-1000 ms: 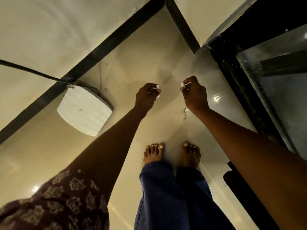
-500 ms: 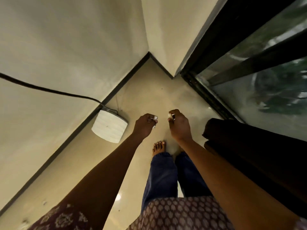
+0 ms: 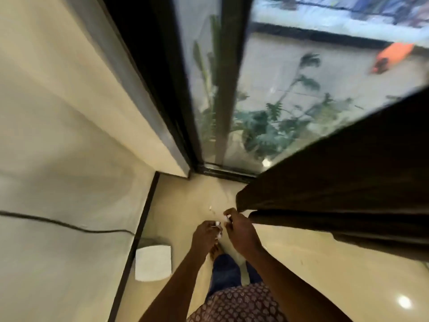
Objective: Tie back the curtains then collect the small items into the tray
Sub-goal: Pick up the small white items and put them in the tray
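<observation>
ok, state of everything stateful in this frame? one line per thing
left hand: fingers curled, pinching small white bits
right hand: fingers curled, pinching a small white bit
curtain: dark, hanging loose, no tie visible on it, lower edge beside the right hand
glass door: appears closed, plants visible through it
white box: on the floor by the wall
black cable: runs along the wall towards the box
</observation>
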